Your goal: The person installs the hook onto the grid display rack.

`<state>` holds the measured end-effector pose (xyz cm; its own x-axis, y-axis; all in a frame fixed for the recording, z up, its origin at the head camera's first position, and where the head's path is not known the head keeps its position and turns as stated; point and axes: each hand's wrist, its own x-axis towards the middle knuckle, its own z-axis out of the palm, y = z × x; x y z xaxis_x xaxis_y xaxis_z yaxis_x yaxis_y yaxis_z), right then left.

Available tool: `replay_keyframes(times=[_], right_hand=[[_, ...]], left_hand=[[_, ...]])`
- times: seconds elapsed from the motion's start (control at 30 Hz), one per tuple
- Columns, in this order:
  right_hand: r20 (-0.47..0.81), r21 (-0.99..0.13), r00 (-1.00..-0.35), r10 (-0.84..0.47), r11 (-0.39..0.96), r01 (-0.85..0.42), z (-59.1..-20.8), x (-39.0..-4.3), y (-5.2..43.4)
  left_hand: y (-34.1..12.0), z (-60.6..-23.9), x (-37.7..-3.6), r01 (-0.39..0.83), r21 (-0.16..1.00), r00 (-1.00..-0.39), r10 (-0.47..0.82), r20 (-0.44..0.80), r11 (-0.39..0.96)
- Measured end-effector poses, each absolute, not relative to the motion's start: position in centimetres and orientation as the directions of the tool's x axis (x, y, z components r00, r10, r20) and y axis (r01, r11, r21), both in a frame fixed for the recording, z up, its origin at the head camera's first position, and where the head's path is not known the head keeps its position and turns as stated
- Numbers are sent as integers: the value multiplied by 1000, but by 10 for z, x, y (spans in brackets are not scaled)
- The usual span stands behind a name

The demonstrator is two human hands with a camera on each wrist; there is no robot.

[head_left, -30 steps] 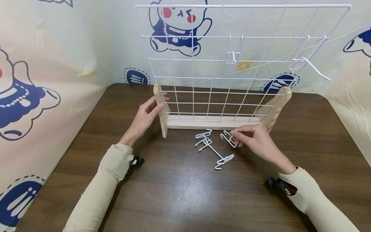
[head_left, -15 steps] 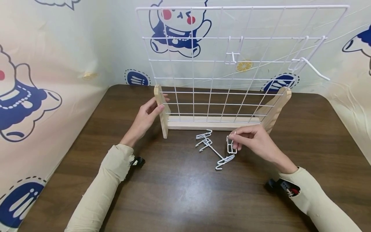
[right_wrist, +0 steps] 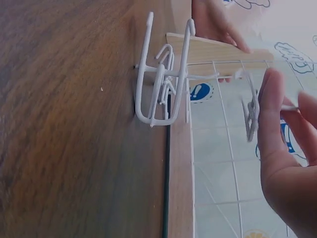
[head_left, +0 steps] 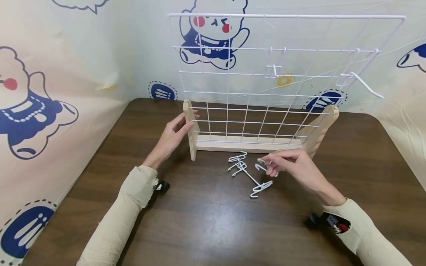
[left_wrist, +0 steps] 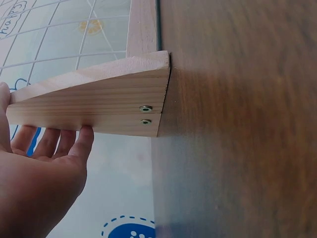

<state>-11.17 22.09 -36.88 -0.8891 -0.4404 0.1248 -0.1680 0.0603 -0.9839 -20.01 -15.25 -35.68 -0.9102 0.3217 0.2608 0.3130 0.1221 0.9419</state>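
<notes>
A white wire grid rack (head_left: 286,16) stands on a wooden base (head_left: 233,147). My left hand (head_left: 170,139) grips the rack's left wooden side panel (left_wrist: 99,96), thumb on one edge and fingers on the other. My right hand (head_left: 296,168) pinches a small white wire hook (right_wrist: 251,116) between thumb and fingers, just above the table in front of the base. Part of that hook is hidden by the fingers in the head view. Left of it lie several similar white hooks (head_left: 262,187), close together on the table; the right wrist view shows them at close range.
Two white hooks hang on the grid: a short one (head_left: 274,70) near the middle and a longer one (head_left: 366,85) at the right, jutting forward. The right wooden side panel (head_left: 321,129) rises beside my right hand. A printed cloth (head_left: 126,44) lines the walls behind the brown table (head_left: 199,221).
The hook in my right hand has been turned between the fingers, its hooked ends now pointing left. My left hand keeps its grip on the side panel. The head view has shifted slightly.
</notes>
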Motion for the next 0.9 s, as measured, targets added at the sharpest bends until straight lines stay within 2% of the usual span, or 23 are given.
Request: replay_keyframes(times=[0.3, 0.63, 0.9], right_hand=[[156, -986, -885, -438, -16, -166, -364, -110, 219], [310, -948, -842, -441, -77, -309, -355, -98, 205], [330, -940, -836, -439, -72, -333, -350, -89, 189]], left_hand=[[-153, -358, -200, 306, 944, -915, 310, 257, 122], [-154, -358, -200, 307, 945, -912, 318, 258, 116], [-154, -359, -200, 299, 948, -915, 315, 252, 112]])
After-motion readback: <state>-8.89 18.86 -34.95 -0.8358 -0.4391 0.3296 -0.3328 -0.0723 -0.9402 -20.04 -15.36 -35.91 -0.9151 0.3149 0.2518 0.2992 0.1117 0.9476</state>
